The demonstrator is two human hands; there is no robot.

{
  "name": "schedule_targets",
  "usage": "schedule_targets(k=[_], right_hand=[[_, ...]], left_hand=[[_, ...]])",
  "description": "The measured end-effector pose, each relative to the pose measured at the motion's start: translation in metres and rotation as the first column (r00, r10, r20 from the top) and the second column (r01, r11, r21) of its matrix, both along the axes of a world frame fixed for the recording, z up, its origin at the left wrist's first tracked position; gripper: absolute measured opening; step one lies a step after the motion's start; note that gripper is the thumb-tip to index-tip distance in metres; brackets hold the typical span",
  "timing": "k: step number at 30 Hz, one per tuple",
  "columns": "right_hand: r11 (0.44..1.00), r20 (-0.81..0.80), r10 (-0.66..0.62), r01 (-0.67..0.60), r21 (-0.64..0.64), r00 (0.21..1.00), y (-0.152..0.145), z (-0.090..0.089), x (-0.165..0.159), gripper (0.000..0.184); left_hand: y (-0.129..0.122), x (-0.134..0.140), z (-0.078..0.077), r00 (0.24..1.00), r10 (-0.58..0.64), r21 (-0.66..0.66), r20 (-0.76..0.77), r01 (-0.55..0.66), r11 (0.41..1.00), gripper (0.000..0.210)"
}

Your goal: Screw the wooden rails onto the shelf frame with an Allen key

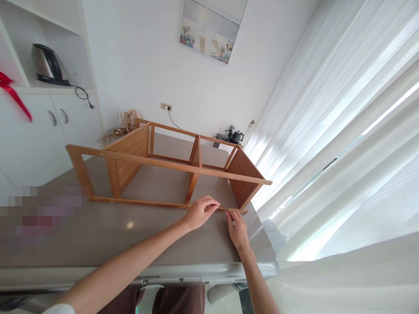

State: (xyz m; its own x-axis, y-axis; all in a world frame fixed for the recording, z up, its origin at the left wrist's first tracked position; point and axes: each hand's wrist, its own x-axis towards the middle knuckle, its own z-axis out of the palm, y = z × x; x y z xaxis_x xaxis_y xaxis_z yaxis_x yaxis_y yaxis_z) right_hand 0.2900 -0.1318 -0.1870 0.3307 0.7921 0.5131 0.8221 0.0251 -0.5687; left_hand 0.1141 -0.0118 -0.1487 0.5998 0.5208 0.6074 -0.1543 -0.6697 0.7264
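Note:
A wooden shelf frame (157, 162) lies on its side across the grey-brown table, its rails and inner shelf boards showing. My left hand (199, 213) is just in front of the near bottom rail, thumb and fingertips pinched together. Anything between those fingertips is too small to make out. Close by on the right, my right hand (237, 229) has its fingers bent and closed at the same rail, near the frame's right end. Whatever the right fingertips grip is hidden or too small to name.
The table (157, 235) ends at a rounded right corner beside white curtains (314, 183). Dried plants (129, 121) and a black kettle (237, 137) are behind the frame. A steel kettle (46, 63) stands in the cabinet. Something at the left is pixelated.

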Motion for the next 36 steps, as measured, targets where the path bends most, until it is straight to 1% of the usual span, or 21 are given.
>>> schedule_targets(k=[3, 5, 7, 9, 11, 15, 19, 22, 25, 28, 30, 33, 36], right_hand=[[0.991, -0.081, -0.132, 0.133, 0.005, 0.988, -0.022, -0.002, 0.036, 0.034], [0.976, -0.138, -0.211, 0.216, 0.021, 0.968, -0.026, -0.004, 0.050, 0.036], [0.961, -0.188, -0.262, 0.275, 0.043, 0.946, -0.026, -0.007, 0.057, 0.039], [0.947, -0.233, -0.296, 0.316, 0.053, 0.926, -0.024, -0.009, 0.062, 0.039], [0.931, -0.277, -0.330, 0.359, 0.060, 0.902, -0.022, -0.012, 0.066, 0.039], [0.904, -0.353, -0.379, 0.424, 0.059, 0.856, -0.023, -0.015, 0.067, 0.037], [0.892, -0.388, -0.401, 0.450, 0.038, 0.830, -0.025, -0.013, 0.067, 0.036], [0.883, -0.384, -0.424, 0.468, 0.025, 0.820, -0.019, -0.009, 0.076, 0.035], [0.880, -0.373, -0.437, 0.475, 0.010, 0.819, -0.004, -0.005, 0.092, 0.034], [0.881, -0.380, -0.447, 0.471, -0.031, 0.810, 0.011, -0.007, 0.106, 0.033], [0.885, -0.377, -0.449, 0.463, -0.060, 0.810, 0.017, -0.010, 0.110, 0.032], [0.888, -0.356, -0.451, 0.452, -0.088, 0.818, 0.018, -0.014, 0.112, 0.032], [0.884, -0.332, -0.462, 0.456, -0.101, 0.822, 0.017, -0.016, 0.113, 0.034]], left_hand=[[-0.008, 0.047, -0.011, 0.999, -0.034, 0.005, -0.029, 0.034, 0.999, 0.020], [-0.013, 0.077, -0.017, 0.998, -0.034, 0.012, -0.045, 0.034, 0.999, 0.020], [-0.016, 0.103, -0.024, 0.998, -0.022, 0.020, -0.058, 0.023, 1.000, 0.019], [-0.016, 0.122, -0.030, 0.998, -0.002, 0.023, -0.067, 0.003, 1.000, 0.020], [-0.012, 0.132, -0.037, 0.997, 0.025, 0.024, -0.075, -0.023, 0.999, 0.024], [-0.004, 0.133, -0.048, 0.992, 0.046, 0.079, -0.118, -0.037, 0.996, 0.024], [-0.007, 0.127, -0.054, 0.982, 0.088, 0.179, -0.170, -0.057, 0.982, 0.020], [-0.014, 0.125, -0.055, 0.975, 0.106, 0.223, -0.194, -0.061, 0.973, 0.017], [-0.016, 0.125, -0.054, 0.976, 0.103, 0.246, -0.193, -0.054, 0.968, 0.016], [-0.013, 0.123, -0.052, 0.978, 0.109, 0.263, -0.175, -0.060, 0.963, 0.018], [-0.012, 0.124, -0.053, 0.978, 0.108, 0.270, -0.177, -0.057, 0.961, 0.017], [-0.014, 0.126, -0.059, 0.976, 0.085, 0.318, -0.202, -0.017, 0.948, 0.014], [-0.022, 0.131, -0.066, 0.969, 0.023, 0.382, -0.245, 0.075, 0.921, 0.012]])
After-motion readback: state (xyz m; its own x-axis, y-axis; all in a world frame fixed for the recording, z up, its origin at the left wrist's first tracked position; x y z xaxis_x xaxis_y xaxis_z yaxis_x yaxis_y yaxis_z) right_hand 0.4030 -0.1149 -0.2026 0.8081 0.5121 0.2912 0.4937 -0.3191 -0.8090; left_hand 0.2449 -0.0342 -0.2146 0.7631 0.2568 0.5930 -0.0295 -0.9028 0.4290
